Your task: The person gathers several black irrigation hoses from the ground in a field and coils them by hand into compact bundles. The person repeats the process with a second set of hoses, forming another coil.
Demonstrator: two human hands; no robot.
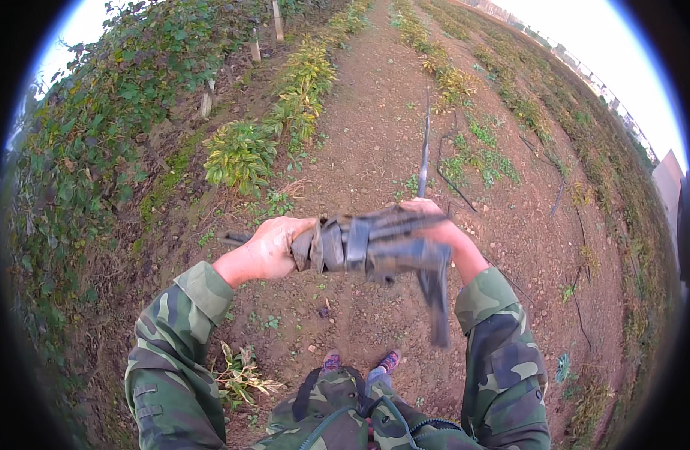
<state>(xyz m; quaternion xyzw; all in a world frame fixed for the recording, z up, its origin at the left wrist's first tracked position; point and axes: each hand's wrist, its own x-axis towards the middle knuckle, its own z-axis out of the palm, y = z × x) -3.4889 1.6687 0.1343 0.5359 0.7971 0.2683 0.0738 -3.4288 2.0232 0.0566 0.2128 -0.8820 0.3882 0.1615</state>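
Note:
A bundle of dark, flat plastic tubing, probably drip tape (356,242), is held crosswise in front of my body, wound round with turns of the same strip. My left hand (274,244) grips its left end, and a short dark end sticks out beyond the fist. At the right end my right hand (437,225) is closed on the bundle, partly hidden behind it and blurred. A loose flap of strip (436,309) hangs below that hand. From the right end a long strip (425,146) runs away along the soil.
Leafy vines (97,140) on posts (207,98) stand at the left. Yellow-green plants (243,157) line the dirt path (367,101). Thin black tubing (454,188) lies on the soil at the right, near low crop rows. A dry leafy plant (243,377) is near my feet.

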